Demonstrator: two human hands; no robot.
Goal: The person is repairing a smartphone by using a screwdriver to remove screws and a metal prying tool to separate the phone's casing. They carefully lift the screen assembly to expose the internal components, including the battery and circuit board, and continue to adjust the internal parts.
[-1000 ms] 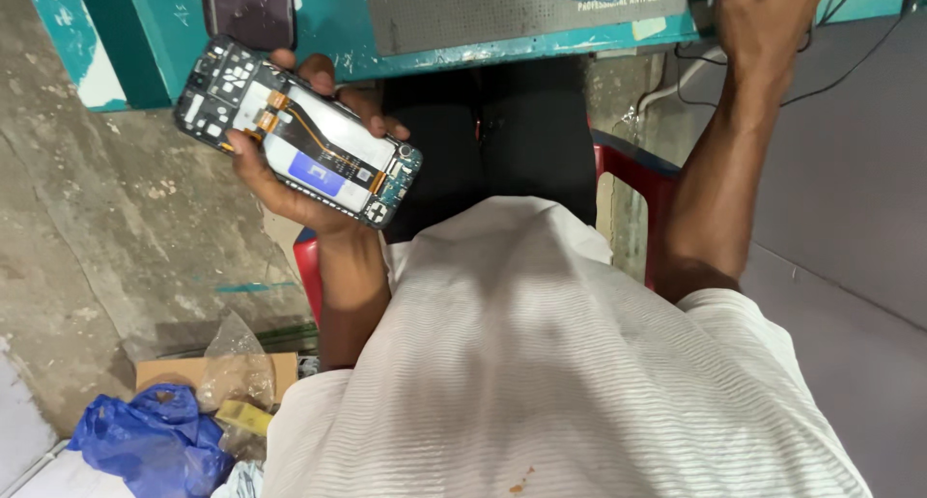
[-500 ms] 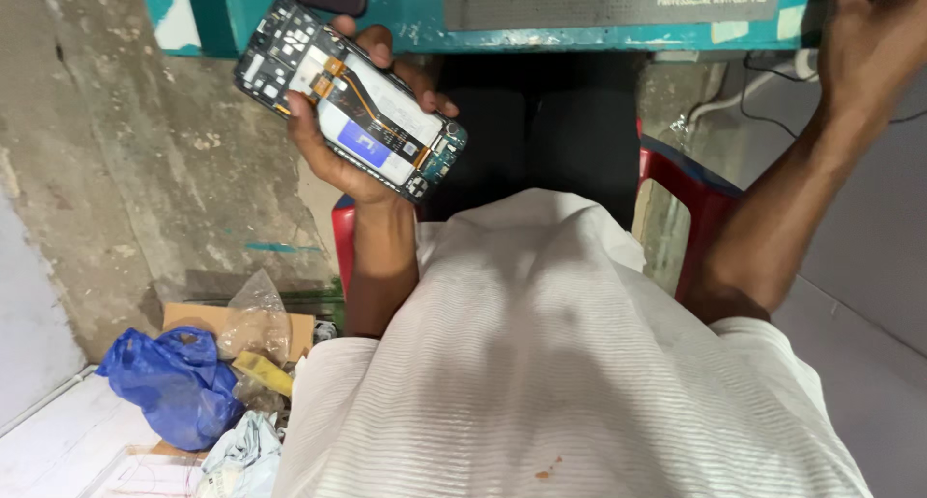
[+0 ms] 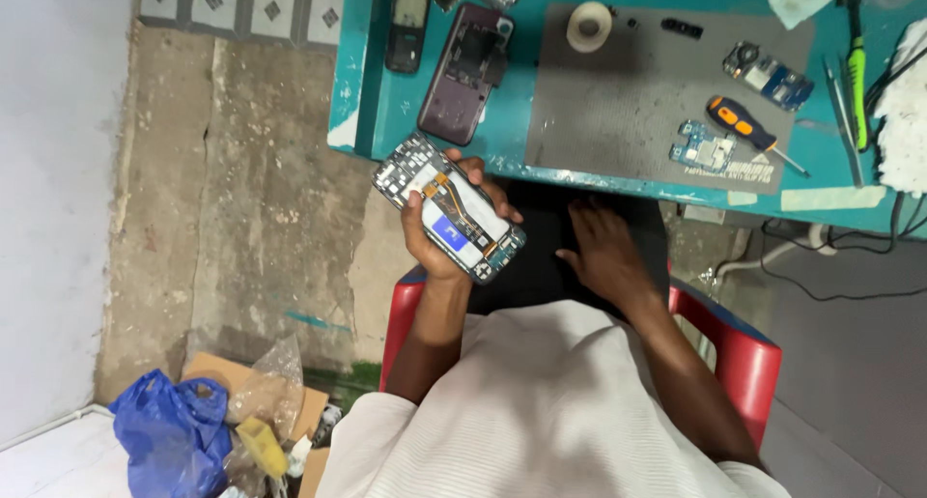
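Two hands in view: left hand point(image 3: 436, 229) clasps opened phone point(image 3: 450, 207) below counter point(image 3: 512, 141) edge; right hand point(image 3: 603, 252) empty, fingers spread on lap. Inspection step, likely; next move needs screwdriver point(image 3: 751, 131).

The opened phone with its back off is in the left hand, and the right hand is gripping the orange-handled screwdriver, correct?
Not quite. The head view shows the right hand empty, down on the lap; the orange-handled screwdriver lies on the grey mat. The left hand does hold the opened phone.
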